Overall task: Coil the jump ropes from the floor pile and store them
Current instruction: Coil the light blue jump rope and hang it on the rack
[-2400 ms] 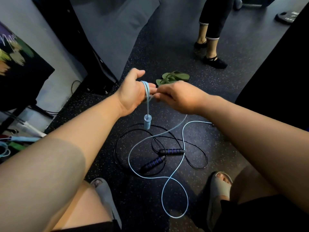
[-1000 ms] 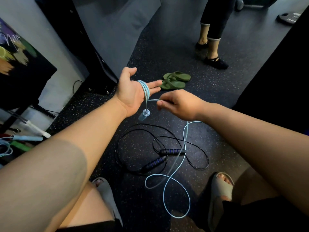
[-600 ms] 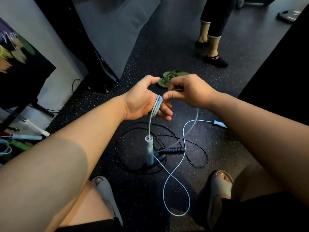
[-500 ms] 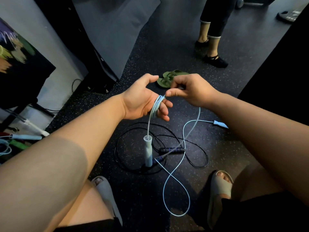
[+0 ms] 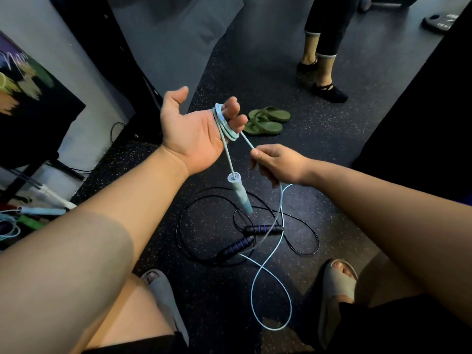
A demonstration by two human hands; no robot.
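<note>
Speckled gym floor (image 5: pixel 217 290) at 6 o'clock carries slack from the blue jump rope (image 5: pixel 240 195), draped over the black jump rope (image 5: pixel 264 229). Looks mid-coil: right hand (image 5: pixel 281 164) pinches it, left hand (image 5: pixel 196 134) at 11 o'clock wears the wraps on loose fingers. Next lap needs steady tension.

Two hands are in view, the left hand (image 5: pixel 194 134) and the right hand (image 5: pixel 278 164). In the middle of the frame are two jump ropes: one light blue rope (image 5: pixel 222 123) with one visible handle (image 5: pixel 240 195), and one black rope (image 5: pixel 317 242) with two dark handles (image 5: pixel 264 229). Two green sandals (image 5: pixel 265 121) lie in the upper middle, two grey slippers (image 5: pixel 337 284) at the bottom. One other person (image 5: pixel 327 34) stands at the top.
</note>
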